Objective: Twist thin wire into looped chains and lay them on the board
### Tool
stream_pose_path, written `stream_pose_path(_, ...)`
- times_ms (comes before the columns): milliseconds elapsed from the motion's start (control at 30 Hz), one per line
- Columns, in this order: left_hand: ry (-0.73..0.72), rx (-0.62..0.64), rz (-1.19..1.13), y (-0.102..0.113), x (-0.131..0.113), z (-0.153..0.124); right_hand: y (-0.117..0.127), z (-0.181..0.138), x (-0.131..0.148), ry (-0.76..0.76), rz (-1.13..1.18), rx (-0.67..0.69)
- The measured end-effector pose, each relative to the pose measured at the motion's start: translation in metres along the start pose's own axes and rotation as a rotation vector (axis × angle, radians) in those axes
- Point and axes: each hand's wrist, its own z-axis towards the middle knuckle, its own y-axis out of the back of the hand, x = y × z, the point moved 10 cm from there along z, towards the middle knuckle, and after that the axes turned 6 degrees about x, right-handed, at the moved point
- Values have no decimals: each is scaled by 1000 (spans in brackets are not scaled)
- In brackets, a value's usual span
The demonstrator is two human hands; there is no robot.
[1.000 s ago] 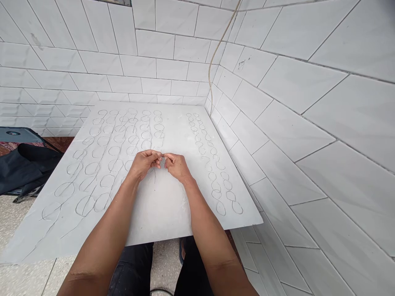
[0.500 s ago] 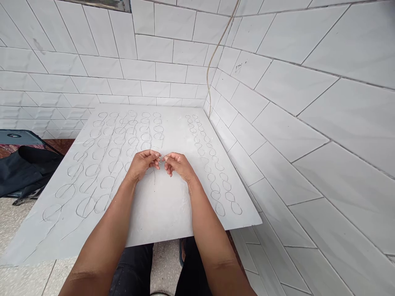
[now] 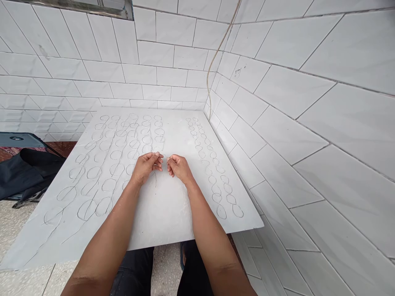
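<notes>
My left hand (image 3: 149, 164) is closed in a pinch on a thin wire (image 3: 156, 179), whose loose tail hangs below the fingers. Just to its right, my right hand (image 3: 177, 166) also pinches, thumb against forefinger, at the same fine wire; the bit between the hands is barely visible. Both hands are over the middle of a white board (image 3: 163, 218). Left of them lie several rows of thin wire loops (image 3: 104, 206), some with long straight tails. On the right, two rows of smaller linked wire loops (image 3: 221, 211) run away from me.
White tiled walls (image 3: 308, 123) meet behind the board and rise close along its right edge. A beige cable (image 3: 209, 74) hangs in the corner. At the left, dark cloth (image 3: 27, 172) lies over a folding chair (image 3: 23, 139). My legs (image 3: 132, 271) are under the board's near edge.
My hands have drawn slightly apart, widening the gap between the fingertips. The whole view has tilted up a little, so the board sits slightly lower in the picture.
</notes>
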Motion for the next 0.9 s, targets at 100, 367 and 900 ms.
stream_pose_path(100,3,-6,27,-1,0,0,-1,0,-1,1,-16,11)
stream_pose_path(367,43,-85,43,3,6,0,3,-3,9,77,-65,-51)
stream_pose_path(900,-292,-408,636,-25,-91,-22,45,1,-6,82,201,-379)
